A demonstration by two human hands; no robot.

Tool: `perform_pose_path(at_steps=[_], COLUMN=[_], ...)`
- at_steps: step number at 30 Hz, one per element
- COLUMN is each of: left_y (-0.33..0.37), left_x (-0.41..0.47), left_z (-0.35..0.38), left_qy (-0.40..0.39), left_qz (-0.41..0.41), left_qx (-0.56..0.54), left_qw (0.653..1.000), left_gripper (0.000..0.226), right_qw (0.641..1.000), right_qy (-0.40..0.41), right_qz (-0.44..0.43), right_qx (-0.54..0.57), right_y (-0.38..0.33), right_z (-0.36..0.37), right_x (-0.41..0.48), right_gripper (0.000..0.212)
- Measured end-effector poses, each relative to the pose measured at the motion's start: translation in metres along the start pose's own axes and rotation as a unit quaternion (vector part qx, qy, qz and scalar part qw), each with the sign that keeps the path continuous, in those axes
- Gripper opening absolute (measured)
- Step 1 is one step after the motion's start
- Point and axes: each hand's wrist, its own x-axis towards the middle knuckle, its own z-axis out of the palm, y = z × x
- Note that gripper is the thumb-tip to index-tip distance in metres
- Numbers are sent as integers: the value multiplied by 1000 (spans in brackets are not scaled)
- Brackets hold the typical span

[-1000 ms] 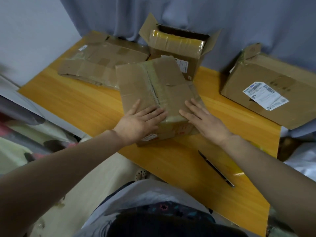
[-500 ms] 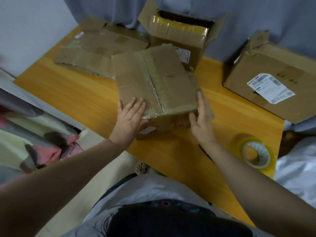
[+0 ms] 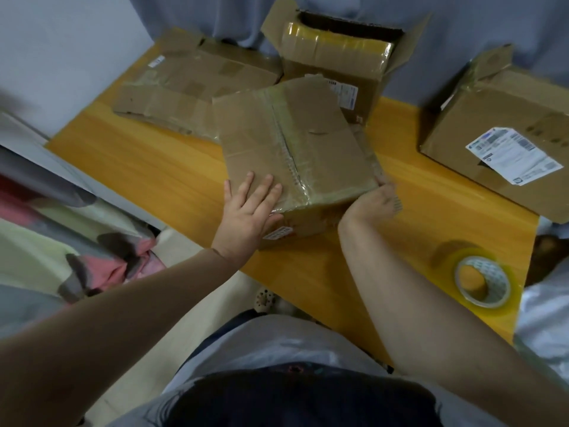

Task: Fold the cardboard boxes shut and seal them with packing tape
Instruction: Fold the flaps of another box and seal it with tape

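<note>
Your left hand (image 3: pixel 249 211) lies flat, fingers spread, on the near left corner of the box (image 3: pixel 261 143). Your right hand (image 3: pixel 374 201) touches the box's right side; its fingers are too blurry to tell. The tape roll (image 3: pixel 500 274) lies right of the box, apart.

An orange-yellow wooden table (image 3: pixel 154 167) fills the middle, its far edge set against a grey-blue curtain (image 3: pixel 462 20) hanging in soft folds. A plain pale wall (image 3: pixel 61 41) rises beyond the table's left corner. Below its near-left edge lie a cream floor (image 3: pixel 191 288) and crumpled fabric (image 3: pixel 92 257) patterned in pink, grey and pale yellow, all under dim, even light.
</note>
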Motion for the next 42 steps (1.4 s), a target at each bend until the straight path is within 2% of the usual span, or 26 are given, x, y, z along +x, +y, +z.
perform_pose_path(at_steps=[2, 4, 6, 8, 10, 14, 15, 17, 20, 22, 24, 26, 29, 31, 33, 35, 37, 42], left_y=[1, -1, -3, -1, 9, 27, 29, 28, 13, 0, -10, -11, -4, 9, 25, 33, 34, 3], left_x=[2, 2, 5, 17, 34, 53, 54, 54, 47, 31, 18, 18, 23, 30, 40, 49, 54, 35], left_z=[0, -4, -11, -22, -31, -19, -19, -21, -22, -20, -13, -10, -13, -19, -25, -25, -21, -21], left_qy=[-19, -49, -51, -66, -113, -214, -227, -237, -190, -168, -151, -146, -157, -172, -185, -173, -199, -189], left_qz=[1, 15, 24, 5, 16, 65, 67, 77, 110, 99, 82, 81, 73, 46, 20, 44, 67, 100], left_qx=[10, 22, 32, 24, 2, -12, -5, -6, -2, 15, 16, 13, 19, 21, 28, 30, 19, 32], left_qw=[1000, 998, 998, 997, 993, 975, 972, 969, 976, 981, 985, 986, 985, 984, 982, 984, 977, 976], left_gripper=[43, 46, 53, 66, 75, 63, 61, 60, 60, 60, 56, 52, 57, 69, 72, 65, 63, 62], right_qw=[999, 997, 974, 898, 821, 713, 705, 715, 710, 711, 727, 774, 868, 895, 895, 891, 884, 884], right_qy=[27, 10, -27, -43, -71, -182, -184, -169, -145, -158, -176, -163, -130, -120, -125, -133, -133, -144], right_qz=[-12, -18, -81, -223, -360, -471, -480, -485, -549, -563, -545, -491, -356, -322, -324, -317, -317, -310], right_qx=[-31, -74, -208, -378, -438, -486, -489, -474, -416, -392, -379, -366, -319, -284, -281, -297, -317, -320], right_y=[-1, 0, -1, -6, -11, 3, 5, 5, 7, 9, 16, 18, 17, 19, 18, 19, 18, 15], right_z=[3, 2, -8, -17, -18, -5, -2, -1, -6, -9, -17, -17, -10, -9, -11, -12, -12, -15], right_x=[3, 10, 19, 28, 27, 28, 30, 34, 35, 41, 44, 44, 38, 31, 25, 27, 30, 36], right_gripper=[39, 42, 43, 39, 35, 55, 58, 57, 44, 39, 41, 43, 45, 37, 37, 41, 42, 47])
